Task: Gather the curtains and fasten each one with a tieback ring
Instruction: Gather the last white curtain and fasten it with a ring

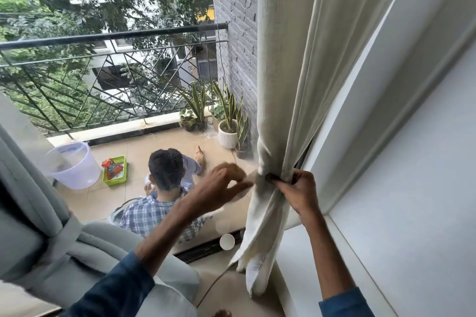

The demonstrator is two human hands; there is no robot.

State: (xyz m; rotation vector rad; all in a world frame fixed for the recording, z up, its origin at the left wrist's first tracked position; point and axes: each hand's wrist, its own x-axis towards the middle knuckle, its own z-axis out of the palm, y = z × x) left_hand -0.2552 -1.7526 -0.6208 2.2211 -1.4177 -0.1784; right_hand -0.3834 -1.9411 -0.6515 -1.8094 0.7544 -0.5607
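- Head view, the step in hand: the cream curtain (288, 64) by the right-hand wall is already bunched into a narrow waist, and a dark tieback ring (273, 177) sits at that waist.
- The right hand (300, 192) is closed around the gathered cloth on the wall side of the curtain, its fingertips pinching the dark ring against the fabric.
- The left hand (221, 185) is blurred, just beside the curtain on the window side, fingers loosely spread and reaching towards the ring. It seems to grip nothing, though the blur leaves that unsure.
- My judgement: the fastening of this curtain is under way and not finished. Next the left hand needs to catch the free end of the ring and close it round the bunch while the right hand keeps the folds squeezed.
- Left of the curtain, near the frame's lower-left corner, a grey curtain (33, 188) already shows a fabric band (65, 235) round it.
- Containers, all seen through the glass and left of the curtain: a translucent bucket (73, 165), its contents unclear.
- A green basket (115, 171) just beside the bucket holds a red packet (111, 166).
- A white ribbed pot (228, 134) close to the curtain holds a striped-leaf plant.
- A white cup (227, 241) near the curtain's hem lies on its side; it looks empty.
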